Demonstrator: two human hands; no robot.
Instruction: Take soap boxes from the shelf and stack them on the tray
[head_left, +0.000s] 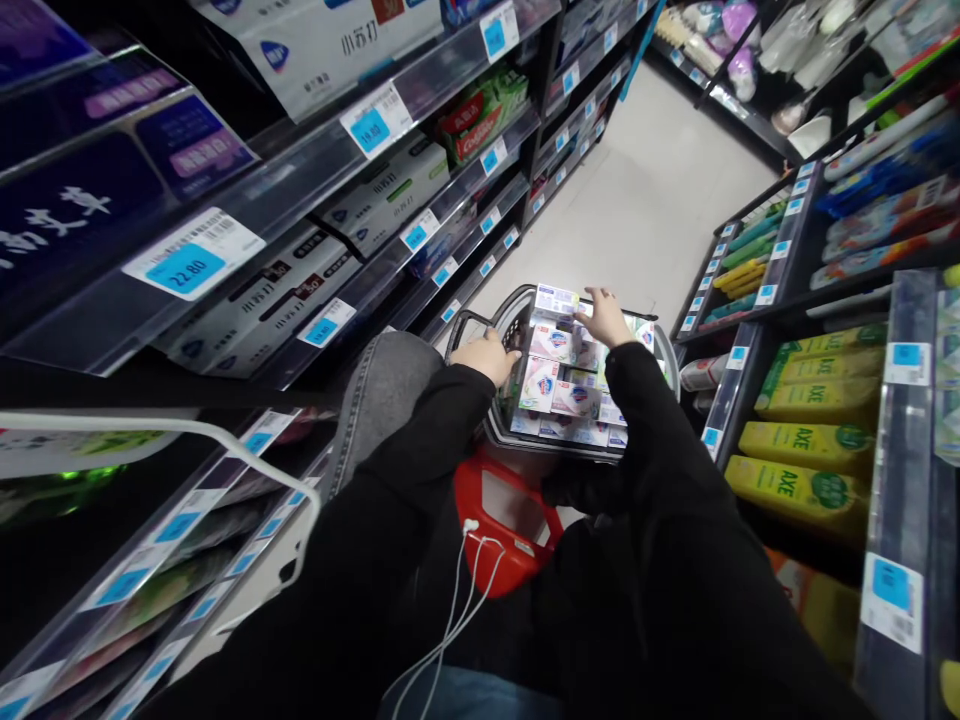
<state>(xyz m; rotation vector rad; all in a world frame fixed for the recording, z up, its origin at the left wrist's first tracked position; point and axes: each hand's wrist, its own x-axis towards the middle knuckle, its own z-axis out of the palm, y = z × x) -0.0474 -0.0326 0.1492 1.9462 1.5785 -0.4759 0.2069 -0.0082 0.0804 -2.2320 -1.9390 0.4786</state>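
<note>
A dark shopping basket (517, 300) stands ahead of me, filled with several boxes of bar soap (553, 343) in white, pink and pale green packaging. My left hand (484, 358) is at the basket's left rim by the black handle, thumb pointing inward and fingers curled over the edge. At the far side of the basket, my right hand (606, 318) has thumb and fingers on the right end of a white and lilac soap box (555, 299). My right sleeve hides part of the basket's right side.
Shelves of toothpaste boxes (480, 112) with price tags rise on the left. Yellow AXE bottles (799, 483) line the right shelf, with toothbrush-like packs above. A red plastic stool (499, 575) lies below me, white earphone cords over it. Pale aisle floor (637, 170) runs ahead.
</note>
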